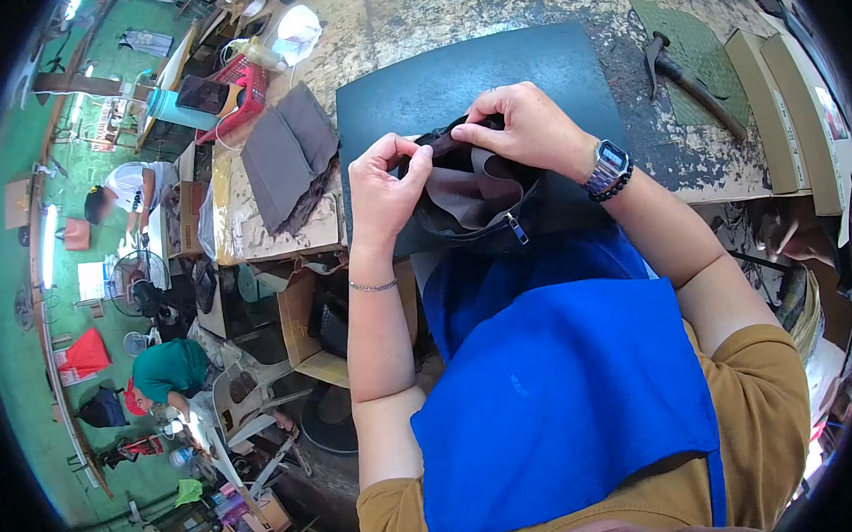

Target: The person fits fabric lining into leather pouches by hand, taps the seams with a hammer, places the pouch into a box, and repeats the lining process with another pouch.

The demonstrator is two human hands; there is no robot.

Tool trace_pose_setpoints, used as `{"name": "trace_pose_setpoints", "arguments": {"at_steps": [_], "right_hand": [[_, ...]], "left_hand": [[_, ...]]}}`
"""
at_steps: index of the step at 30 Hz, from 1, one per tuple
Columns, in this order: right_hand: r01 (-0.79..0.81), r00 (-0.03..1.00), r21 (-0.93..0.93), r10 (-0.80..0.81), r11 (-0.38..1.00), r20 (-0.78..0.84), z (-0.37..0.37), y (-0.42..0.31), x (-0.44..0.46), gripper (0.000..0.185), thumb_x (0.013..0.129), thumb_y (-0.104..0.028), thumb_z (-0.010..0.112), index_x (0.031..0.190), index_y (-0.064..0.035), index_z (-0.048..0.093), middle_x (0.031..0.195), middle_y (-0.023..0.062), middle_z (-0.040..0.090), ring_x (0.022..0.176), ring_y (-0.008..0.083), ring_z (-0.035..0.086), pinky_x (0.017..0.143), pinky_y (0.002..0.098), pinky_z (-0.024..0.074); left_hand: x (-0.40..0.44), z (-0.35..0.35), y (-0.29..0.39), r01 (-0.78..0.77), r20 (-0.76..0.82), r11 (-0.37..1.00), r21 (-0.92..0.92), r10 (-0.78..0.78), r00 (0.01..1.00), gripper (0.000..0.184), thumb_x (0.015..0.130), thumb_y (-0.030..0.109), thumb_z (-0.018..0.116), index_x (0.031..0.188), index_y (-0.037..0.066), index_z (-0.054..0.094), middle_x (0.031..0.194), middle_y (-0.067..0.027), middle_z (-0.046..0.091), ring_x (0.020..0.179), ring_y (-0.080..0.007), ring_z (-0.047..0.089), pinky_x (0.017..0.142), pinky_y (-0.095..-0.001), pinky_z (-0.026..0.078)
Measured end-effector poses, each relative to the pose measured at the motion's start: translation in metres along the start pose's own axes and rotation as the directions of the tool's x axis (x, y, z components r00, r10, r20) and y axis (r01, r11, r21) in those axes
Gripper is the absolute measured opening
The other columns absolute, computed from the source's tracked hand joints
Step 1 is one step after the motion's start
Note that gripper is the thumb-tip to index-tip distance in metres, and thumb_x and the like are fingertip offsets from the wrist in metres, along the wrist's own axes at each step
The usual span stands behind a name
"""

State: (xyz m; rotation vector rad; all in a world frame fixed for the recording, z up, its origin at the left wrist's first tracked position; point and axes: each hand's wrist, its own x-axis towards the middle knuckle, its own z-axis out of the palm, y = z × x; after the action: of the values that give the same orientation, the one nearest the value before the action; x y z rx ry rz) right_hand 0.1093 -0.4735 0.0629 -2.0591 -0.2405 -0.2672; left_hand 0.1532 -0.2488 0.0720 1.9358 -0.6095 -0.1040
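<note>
A black pouch or bag (pixel 482 237) lies at the near edge of a dark flat board (pixel 531 66), its mouth open to a brownish-grey lining (pixel 466 193). A zipper pull hangs at its near side. My left hand (pixel 391 182) pinches the far rim between thumb and forefinger. Beside it, my right hand (pixel 525 129) grips the same rim, with thumb and fingertips pressed on the dark edge. The two hands are close together but apart. What lies under the fingertips is partly hidden.
Left of the board, dark sheets (pixel 291 158) are stacked near a red basket (pixel 247 88). A hammer (pixel 689 83) rests on a green mat (pixel 692 55) at right, beside long cardboard boxes (pixel 771 108). Two people work farther left. An open carton (pixel 300 319) stands below the table.
</note>
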Motion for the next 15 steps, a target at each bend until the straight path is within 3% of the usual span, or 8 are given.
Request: {"name": "trace_pose_setpoints", "arguments": {"at_steps": [1,4,6,10,15], "right_hand": [[-0.001,1.0,-0.001,0.001,1.0,0.011,-0.001,0.001,0.0,0.024,0.086,-0.025,0.076,0.086,-0.0006,0.073,0.076,0.0109,0.07,0.067,0.0137,0.063,0.061,0.0299,0.0484],[0.001,1.0,0.101,-0.004,0.995,0.026,0.004,0.013,0.0,0.028,0.086,-0.032,0.074,0.087,-0.0041,0.075,0.071,0.0135,0.069,0.063,0.0207,0.065,0.062,0.0326,0.0505],[0.013,0.999,0.139,-0.019,0.99,0.039,0.006,0.021,0.0,0.028,0.086,-0.032,0.074,0.088,-0.0046,0.076,0.07,0.0114,0.069,0.062,0.0176,0.064,0.061,0.0319,0.05],[-0.064,0.996,0.191,0.05,0.98,0.075,0.008,0.025,0.0,0.027,0.087,-0.032,0.074,0.088,-0.0051,0.076,0.068,0.0092,0.069,0.06,0.0149,0.061,0.059,0.0314,0.049],[-0.076,0.994,0.096,0.068,0.993,0.081,0.005,0.007,-0.001,0.025,0.087,-0.028,0.074,0.09,-0.0024,0.075,0.074,0.0092,0.071,0.065,0.0121,0.062,0.062,0.0291,0.0488]], "left_hand": [[-0.001,0.0,0.002,-0.019,0.008,1.0,-0.002,0.019,1.0,0.012,0.088,0.007,0.07,0.082,0.0,0.064,0.089,-0.0028,0.069,0.078,-0.0037,0.056,0.073,-0.0201,0.046],[-0.004,0.0,0.011,-0.105,0.03,0.994,0.041,0.104,0.994,0.011,0.088,0.007,0.07,0.084,-0.002,0.066,0.097,-0.0075,0.072,0.084,-0.0059,0.06,0.079,-0.0221,0.048],[-0.006,0.0,0.018,-0.198,0.052,0.972,0.128,0.193,0.98,0.011,0.088,0.008,0.07,0.085,-0.003,0.067,0.101,-0.01,0.073,0.089,-0.0075,0.061,0.082,-0.0234,0.049],[-0.01,0.002,0.019,-0.103,-0.011,0.988,0.116,0.105,0.994,0.012,0.088,0.008,0.071,0.086,-0.003,0.068,0.097,-0.0084,0.073,0.088,-0.0076,0.062,0.082,-0.0238,0.049],[-0.011,0.003,0.015,0.046,-0.085,0.996,0.074,-0.039,0.996,0.013,0.089,0.009,0.071,0.084,-0.002,0.066,0.085,-0.0008,0.068,0.078,-0.0035,0.057,0.072,-0.0203,0.047]]}}
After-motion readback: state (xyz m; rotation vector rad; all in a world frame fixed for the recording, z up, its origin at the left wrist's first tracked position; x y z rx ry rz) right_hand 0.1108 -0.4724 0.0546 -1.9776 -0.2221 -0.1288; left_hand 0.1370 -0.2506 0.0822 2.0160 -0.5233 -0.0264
